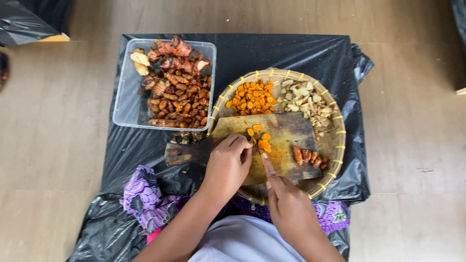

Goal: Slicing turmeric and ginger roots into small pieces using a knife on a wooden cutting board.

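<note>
Slicing step in hand. Left hand point(227, 165) curled over a root piece, right hand point(290, 206) with forefinger extended, on the stained wooden chopping board point(286, 131). Bright orange turmeric slices point(262, 142) lie between the hands; next cut needs fingertips clear. Farther: round woven bamboo tray point(335, 145), clear plastic tub of whole roots point(127, 97).

The left hand point(228, 164) and right hand point(286, 204) meet over orange turmeric slices point(262, 140) on a stained wooden chopping board point(286, 131), which lies across a round woven bamboo tray point(335, 140) beside a clear plastic tub point(128, 97) of roots.
</note>
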